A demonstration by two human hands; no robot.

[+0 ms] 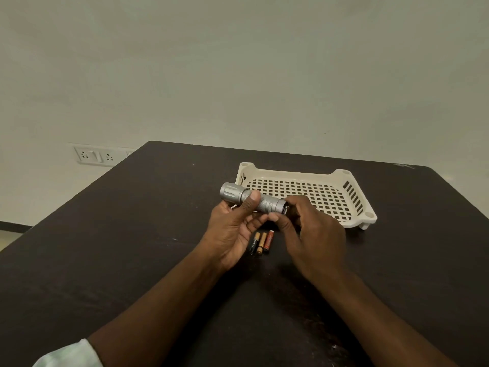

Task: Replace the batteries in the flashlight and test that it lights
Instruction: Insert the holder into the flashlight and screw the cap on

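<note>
Under flashlight [254, 199], three labelled batteries [261, 242]

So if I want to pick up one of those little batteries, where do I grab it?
Probably take the reddish battery, at the right end of the row. Pinch its middle from above, across its round sides. It lies flat on the table beside the others, and its right side is free.

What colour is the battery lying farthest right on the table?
Reddish-orange with a dark band, seen in the head view: the rightmost battery of three.
</note>
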